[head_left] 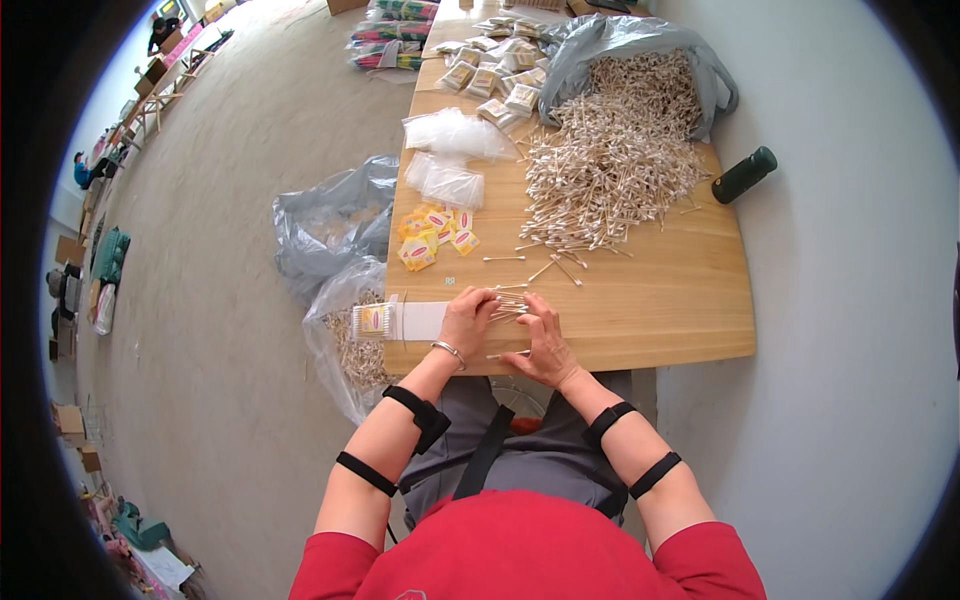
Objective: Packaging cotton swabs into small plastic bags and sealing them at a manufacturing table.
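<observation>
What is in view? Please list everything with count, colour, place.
Table: one, brown, centre.
Loose swabs: uncountable, whitish, mostly heaped right.
Table bag: one, grey, around some swabs.
Small packs: many, whitish, far table.
Pouches: two piles, clear, left.
Cards: several, yellow, left.
Bottle: one, dark green, table right.
Strip: one, white, near left.
Swab pack: one, whitish, left edge.
Floor bags: two, grey and clear, left.
Bundles: several, multicoloured, top.
Boxes: several, brown, left.
People: some, dark and blue clothes, left.
Shirt: one, red, bottom.
Straps: four, black, forearms.
Left hand: one, bare, at swabs.
Right hand: one, bare, at swabs.
</observation>
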A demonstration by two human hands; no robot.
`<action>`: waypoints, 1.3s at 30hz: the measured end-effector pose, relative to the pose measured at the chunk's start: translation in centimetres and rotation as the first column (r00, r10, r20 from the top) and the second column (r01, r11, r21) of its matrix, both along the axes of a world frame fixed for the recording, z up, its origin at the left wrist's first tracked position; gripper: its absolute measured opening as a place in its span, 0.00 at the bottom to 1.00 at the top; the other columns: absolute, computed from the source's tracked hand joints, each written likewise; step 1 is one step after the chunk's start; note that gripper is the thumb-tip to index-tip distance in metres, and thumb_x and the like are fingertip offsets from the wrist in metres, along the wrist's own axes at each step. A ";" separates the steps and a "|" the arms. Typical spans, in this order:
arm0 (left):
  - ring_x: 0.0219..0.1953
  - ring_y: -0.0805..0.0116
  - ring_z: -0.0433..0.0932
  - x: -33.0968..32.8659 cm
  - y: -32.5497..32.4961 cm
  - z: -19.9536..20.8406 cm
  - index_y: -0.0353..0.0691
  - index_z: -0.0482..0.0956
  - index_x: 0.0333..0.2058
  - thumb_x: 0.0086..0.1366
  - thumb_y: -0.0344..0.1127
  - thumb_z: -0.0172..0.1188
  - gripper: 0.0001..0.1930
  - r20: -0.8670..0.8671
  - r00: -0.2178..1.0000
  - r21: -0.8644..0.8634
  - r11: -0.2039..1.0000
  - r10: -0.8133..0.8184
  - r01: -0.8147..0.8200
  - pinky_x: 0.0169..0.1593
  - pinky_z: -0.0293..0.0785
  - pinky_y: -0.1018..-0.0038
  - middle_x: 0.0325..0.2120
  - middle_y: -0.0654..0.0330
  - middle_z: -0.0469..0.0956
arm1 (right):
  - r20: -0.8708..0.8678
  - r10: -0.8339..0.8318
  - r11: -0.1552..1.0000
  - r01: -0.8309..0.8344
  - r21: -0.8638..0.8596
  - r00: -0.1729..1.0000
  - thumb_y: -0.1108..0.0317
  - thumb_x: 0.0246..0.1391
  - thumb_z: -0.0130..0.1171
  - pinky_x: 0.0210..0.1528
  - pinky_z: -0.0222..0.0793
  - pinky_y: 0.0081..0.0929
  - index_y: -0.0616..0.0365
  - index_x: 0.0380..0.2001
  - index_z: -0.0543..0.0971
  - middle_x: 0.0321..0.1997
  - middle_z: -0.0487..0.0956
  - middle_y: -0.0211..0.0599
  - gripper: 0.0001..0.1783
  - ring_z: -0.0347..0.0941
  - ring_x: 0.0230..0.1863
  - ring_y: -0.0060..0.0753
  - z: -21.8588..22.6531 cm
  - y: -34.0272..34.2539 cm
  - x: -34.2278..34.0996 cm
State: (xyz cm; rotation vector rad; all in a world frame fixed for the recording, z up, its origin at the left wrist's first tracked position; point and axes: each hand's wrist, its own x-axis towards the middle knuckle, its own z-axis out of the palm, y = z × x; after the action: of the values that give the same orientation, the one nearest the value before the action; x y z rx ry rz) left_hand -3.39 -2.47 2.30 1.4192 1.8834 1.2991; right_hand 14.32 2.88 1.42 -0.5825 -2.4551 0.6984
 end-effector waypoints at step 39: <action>0.37 0.60 0.73 1.9 -0.5 -0.1 0.44 0.79 0.27 0.53 0.36 0.62 0.04 -0.430 0.897 -0.121 0.991 -0.101 0.054 0.43 0.68 0.65 0.26 0.61 0.73 | -0.180 -0.393 0.903 0.342 -0.259 0.902 0.81 0.43 0.53 0.54 0.65 0.35 0.62 0.29 0.76 0.50 0.69 0.48 0.07 0.66 0.52 0.49 -1.0 1.8 -2.5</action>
State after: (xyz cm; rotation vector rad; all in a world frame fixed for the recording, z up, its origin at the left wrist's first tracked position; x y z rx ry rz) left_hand -1.46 -2.93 2.22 1.8217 2.1078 0.8744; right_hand 11.82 4.73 0.37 -0.9685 -1.9885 0.8325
